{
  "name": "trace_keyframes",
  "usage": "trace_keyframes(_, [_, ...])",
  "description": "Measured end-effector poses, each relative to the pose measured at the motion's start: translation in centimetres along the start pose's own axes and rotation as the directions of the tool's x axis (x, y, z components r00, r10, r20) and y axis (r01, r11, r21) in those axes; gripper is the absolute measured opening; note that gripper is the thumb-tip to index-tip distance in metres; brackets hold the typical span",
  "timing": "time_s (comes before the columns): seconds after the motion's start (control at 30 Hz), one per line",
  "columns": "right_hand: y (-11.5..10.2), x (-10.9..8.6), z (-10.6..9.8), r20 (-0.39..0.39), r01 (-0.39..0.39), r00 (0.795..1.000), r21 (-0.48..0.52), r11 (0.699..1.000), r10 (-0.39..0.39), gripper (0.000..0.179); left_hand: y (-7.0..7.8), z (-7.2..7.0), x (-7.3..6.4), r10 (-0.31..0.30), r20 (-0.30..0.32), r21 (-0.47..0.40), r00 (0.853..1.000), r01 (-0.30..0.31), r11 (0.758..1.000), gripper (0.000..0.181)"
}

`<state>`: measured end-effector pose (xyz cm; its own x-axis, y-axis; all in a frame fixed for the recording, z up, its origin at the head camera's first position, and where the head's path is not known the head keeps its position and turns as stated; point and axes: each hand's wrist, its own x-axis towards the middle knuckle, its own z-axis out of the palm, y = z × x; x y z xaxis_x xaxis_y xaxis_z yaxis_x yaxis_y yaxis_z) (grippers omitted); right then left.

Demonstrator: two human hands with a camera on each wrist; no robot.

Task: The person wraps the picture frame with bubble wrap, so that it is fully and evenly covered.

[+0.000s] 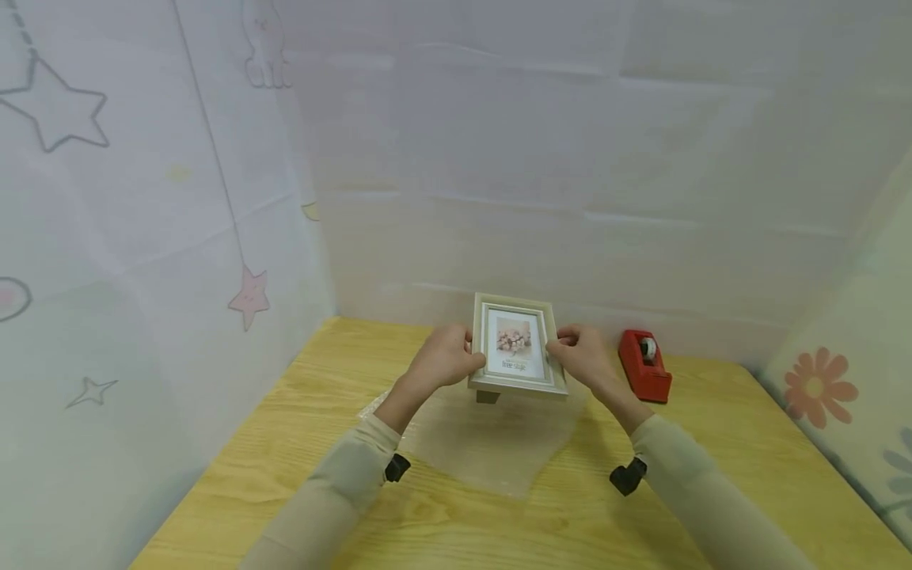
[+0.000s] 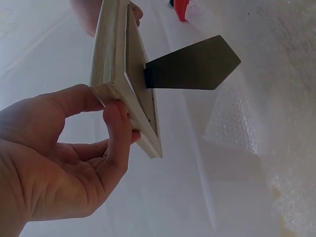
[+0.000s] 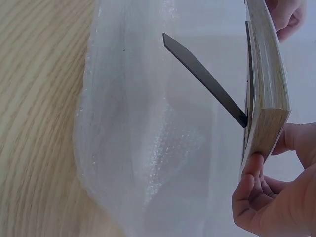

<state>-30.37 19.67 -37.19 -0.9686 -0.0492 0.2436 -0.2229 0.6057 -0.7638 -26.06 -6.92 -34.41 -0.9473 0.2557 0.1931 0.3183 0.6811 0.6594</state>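
A cream picture frame [image 1: 518, 381] with a flower print is held up in the head view, face tilted upward. My left hand [image 1: 446, 354] pinches its left edge between thumb and fingers. On the opposite edge, my right hand [image 1: 580, 358] grips it the same way. Behind the frame a dark stand leg [image 2: 195, 64] sticks out from the backing, as the left wrist view shows; the right wrist view has the leg [image 3: 205, 81] swung away from the back. Beneath lies a sheet of bubble wrap [image 1: 492, 455], apart from the frame.
A red tape dispenser [image 1: 644, 368] stands on the wooden table [image 1: 285, 443], to the right of my right hand. Behind the table hangs a pale cloth wall [image 1: 570, 158], with another patterned cloth [image 1: 142, 237] along the left side.
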Motion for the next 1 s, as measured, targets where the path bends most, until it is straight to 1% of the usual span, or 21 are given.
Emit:
trace_keyframes(0.13, [0.8, 0.7, 1.0, -0.01, -0.016, 1.0, 0.002, 1.0, 0.016, 0.036, -0.3, 0.2, 0.3, -0.03, -0.02, 0.043, 0.999, 0.031, 0.999, 0.036])
trace_keyframes(0.27, [2.0, 1.2, 2.3, -0.007, -0.028, 1.0, 0.022, 0.999, 0.028, 0.036, -1.3, 0.9, 0.9, -0.066, -0.03, 0.064, 0.997, 0.068, 0.996, 0.038])
trace_keyframes(0.37, [3.3, 1.6, 3.2, 0.003, -0.04, 0.999, 0.048, 0.998, 0.04, 0.034, -2.6, 2.0, 1.6, -0.096, -0.012, 0.06, 0.995, 0.097, 0.993, 0.038])
trace_keyframes(0.5, [5.2, 2.1, 4.2, 0.018, -0.045, 0.999, 0.047, 0.998, 0.045, 0.031, -4.5, 3.9, 2.5, -0.127, 0.035, 0.059, 0.991, 0.125, 0.99, 0.038])
trace_keyframes(0.6, [6.3, 2.3, 4.9, 0.041, -0.04, 0.998, 0.047, 0.998, 0.038, 0.031, -5.7, 5.2, 3.0, -0.132, 0.062, 0.045, 0.989, 0.13, 0.991, 0.031])
trace_keyframes(0.67, [6.8, 2.3, 5.3, 0.058, -0.04, 0.998, 0.05, 0.998, 0.037, 0.032, -6.3, 5.8, 3.2, -0.134, 0.079, 0.024, 0.988, 0.132, 0.991, 0.017])
trace_keyframes(0.73, [7.2, 2.3, 5.6, 0.071, -0.034, 0.997, 0.049, 0.998, 0.03, 0.033, -6.8, 6.3, 3.4, -0.149, 0.099, 0.009, 0.984, 0.148, 0.989, 0.011])
trace_keyframes(0.83, [7.7, 2.3, 6.0, 0.083, -0.018, 0.996, 0.032, 0.999, 0.016, 0.033, -7.3, 6.7, 3.4, -0.165, 0.12, 0.005, 0.979, 0.166, 0.986, 0.024])
trace_keyframes(0.9, [8.0, 2.3, 6.2, 0.087, 0.002, 0.996, 0.014, 1.0, -0.003, 0.032, -7.4, 6.8, 3.3, -0.164, 0.122, 0.018, 0.979, 0.163, 0.986, 0.026])
trace_keyframes(1.0, [8.2, 2.3, 6.6, 0.104, 0.011, 0.995, -0.018, 1.0, -0.009, 0.032, -7.3, 6.7, 3.0, -0.135, 0.118, 0.015, 0.984, 0.134, 0.991, 0.031])
